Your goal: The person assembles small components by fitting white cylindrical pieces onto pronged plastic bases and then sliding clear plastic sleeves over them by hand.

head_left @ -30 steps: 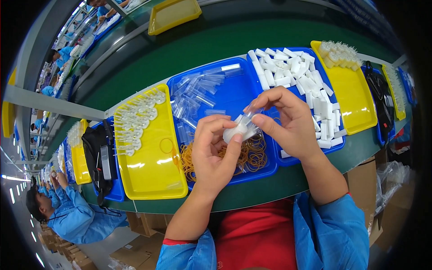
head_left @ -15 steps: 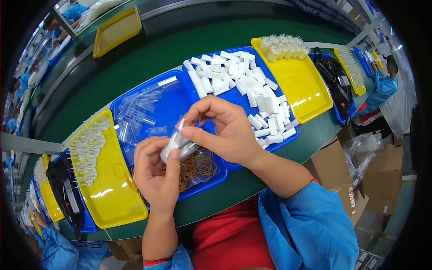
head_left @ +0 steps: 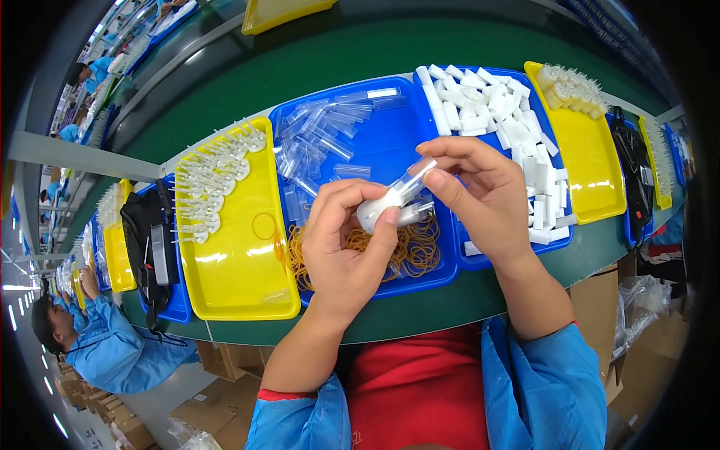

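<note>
My left hand point(head_left: 339, 251) is closed round a white rounded piece point(head_left: 372, 213), held above the near part of a blue tray point(head_left: 390, 139). From this piece a clear plastic tube point(head_left: 412, 181) sticks out up and to the right. Thumb and fingers of my right hand point(head_left: 484, 196) pinch the tube's free end. A second clear tube point(head_left: 417, 213) lies beside it, lower down, also against the white piece; how it joins is hidden by my fingers. Brown rubber bands point(head_left: 421, 251) lie under my hands, and loose clear tubes point(head_left: 319, 131) are heaped in the tray's far left.
White cylinders point(head_left: 480, 105) fill a blue tray on the right. A yellow tray point(head_left: 240, 281) on the left bears clear stemmed parts point(head_left: 210, 199); another yellow tray point(head_left: 592, 172) holds whitish bristly pieces point(head_left: 574, 91). Black bags point(head_left: 150, 244) flank both ends. A co-worker point(head_left: 105, 337) sits at left.
The view has swung left, so the trays appear farther right. The pinched tube now angles farther right, with more of it showing beyond the white piece. Both hands keep their hold.
</note>
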Demonstrator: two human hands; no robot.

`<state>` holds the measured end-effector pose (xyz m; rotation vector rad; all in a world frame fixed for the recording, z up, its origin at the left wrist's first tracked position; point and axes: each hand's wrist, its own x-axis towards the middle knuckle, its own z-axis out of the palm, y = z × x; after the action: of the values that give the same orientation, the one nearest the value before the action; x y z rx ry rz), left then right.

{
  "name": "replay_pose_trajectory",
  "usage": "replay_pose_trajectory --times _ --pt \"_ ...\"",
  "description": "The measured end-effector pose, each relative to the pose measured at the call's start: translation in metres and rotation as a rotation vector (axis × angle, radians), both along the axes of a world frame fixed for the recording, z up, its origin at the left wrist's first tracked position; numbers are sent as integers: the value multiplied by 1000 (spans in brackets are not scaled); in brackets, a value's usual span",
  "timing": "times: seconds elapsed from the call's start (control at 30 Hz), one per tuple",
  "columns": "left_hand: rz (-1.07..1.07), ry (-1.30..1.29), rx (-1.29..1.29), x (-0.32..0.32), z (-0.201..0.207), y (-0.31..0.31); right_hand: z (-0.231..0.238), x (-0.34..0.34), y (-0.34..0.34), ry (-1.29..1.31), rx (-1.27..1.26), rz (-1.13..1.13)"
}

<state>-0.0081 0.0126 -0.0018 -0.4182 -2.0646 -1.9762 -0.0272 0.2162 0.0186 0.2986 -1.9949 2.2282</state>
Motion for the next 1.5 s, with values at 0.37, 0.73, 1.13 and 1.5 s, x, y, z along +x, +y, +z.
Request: replay_pose_trajectory --times 0.37,0.73,1.13,1.5 --pt "-17 20 -34 -2 0 -5 2 -1 -1 -83 -44 29" --pt "-30 1 -2 -2 -2 -3 2 1 0 -21 15 21" --pt "-26 -45 17 -3 -4 -5 2 1 -1 -48 6 42" --pt "-76 -77 72 -3 2 -6 4 1 5 71 79 24"
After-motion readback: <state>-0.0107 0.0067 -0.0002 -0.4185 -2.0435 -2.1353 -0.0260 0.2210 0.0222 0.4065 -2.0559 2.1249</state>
